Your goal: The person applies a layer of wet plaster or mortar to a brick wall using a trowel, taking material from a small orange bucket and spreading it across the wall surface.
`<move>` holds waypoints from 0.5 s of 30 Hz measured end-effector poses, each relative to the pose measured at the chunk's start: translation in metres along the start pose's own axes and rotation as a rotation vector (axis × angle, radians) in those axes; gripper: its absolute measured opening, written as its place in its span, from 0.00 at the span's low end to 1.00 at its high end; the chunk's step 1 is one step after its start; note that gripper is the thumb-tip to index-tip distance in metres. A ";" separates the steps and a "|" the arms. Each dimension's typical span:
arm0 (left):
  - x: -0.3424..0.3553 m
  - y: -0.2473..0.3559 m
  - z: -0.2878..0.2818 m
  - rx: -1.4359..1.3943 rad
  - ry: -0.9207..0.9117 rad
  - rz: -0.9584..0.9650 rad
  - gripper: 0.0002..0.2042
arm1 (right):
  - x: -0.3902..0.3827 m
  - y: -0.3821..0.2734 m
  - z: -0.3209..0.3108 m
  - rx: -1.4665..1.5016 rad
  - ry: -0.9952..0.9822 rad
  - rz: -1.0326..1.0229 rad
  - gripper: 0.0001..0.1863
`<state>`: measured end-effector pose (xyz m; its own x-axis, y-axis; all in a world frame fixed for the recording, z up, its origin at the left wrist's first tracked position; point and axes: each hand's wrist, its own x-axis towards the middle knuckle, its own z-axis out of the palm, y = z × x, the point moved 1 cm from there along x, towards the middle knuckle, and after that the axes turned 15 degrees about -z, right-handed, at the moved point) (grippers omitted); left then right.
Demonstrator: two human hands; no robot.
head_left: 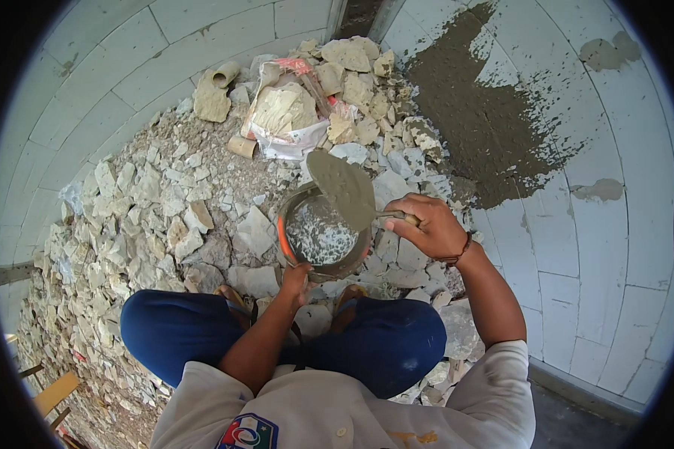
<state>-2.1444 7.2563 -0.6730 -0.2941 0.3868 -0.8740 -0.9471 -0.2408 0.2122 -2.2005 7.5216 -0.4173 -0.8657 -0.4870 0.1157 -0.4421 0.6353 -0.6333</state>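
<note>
Person squats on broken-tile rubble (pixel 165 217), knees in blue trousers at 6 o'clock. Right hand (pixel 430 228) has its fingers curled tight round the handle of a trowel (pixel 344 188); the blade points toward 10 o'clock over the bucket (pixel 318 233) and carries a coat of grey mortar. Left hand (pixel 296 278) grips the bucket rim at its 6 o'clock edge, fingers closed on it.

Handling, by my read: trowel is stiff steel, light, but blade-heavy w/ wet mix on it, so hold at the handle as now and keep the blade level or the mortar will slide off. Bucket looks like flexible rubber or plastic w/ an orange band; the rim will likely flex, and it'd be heavy if the mix is deep. What's inside looks wet and pale. It sits on uneven shards, so prob. tippy.

Room: mortar patch (pixel 487 112) is spread on the block wall (pixel 599 247) at 1–2 o'clock, wall close by the right arm. Torn sack (pixel 284 112) and pipe offcuts at 12 o'clock. Rubble runs from 7 to 12 o'clock w/ sharp edges and loose footing. Free swing is mostly between bucket and wall.
</note>
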 end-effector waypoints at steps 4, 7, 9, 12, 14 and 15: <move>0.003 -0.004 -0.004 -0.084 -0.039 0.072 0.14 | 0.000 0.047 -0.057 0.725 -0.127 0.266 0.13; 0.004 -0.002 -0.008 -0.039 0.015 0.043 0.13 | 0.011 0.108 -0.124 0.758 -0.009 0.670 0.16; 0.003 -0.002 -0.009 -0.099 -0.065 -0.022 0.14 | 0.017 0.133 -0.191 0.298 0.427 1.000 0.17; -0.002 0.000 -0.006 -0.096 -0.073 0.070 0.16 | 0.024 0.122 -0.265 -0.130 0.987 0.583 0.18; -0.007 0.002 -0.004 -0.134 -0.043 0.043 0.17 | 0.026 0.099 -0.258 -0.253 0.678 0.408 0.22; -0.008 0.002 0.001 -0.199 -0.108 0.003 0.19 | 0.029 0.087 -0.241 -0.346 0.514 0.356 0.23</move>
<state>-2.1444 7.2532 -0.6649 -0.3191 0.4764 -0.8193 -0.9055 -0.4084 0.1151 -2.3208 7.7076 -0.2848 -0.9347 0.0754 0.3474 -0.0874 0.8985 -0.4303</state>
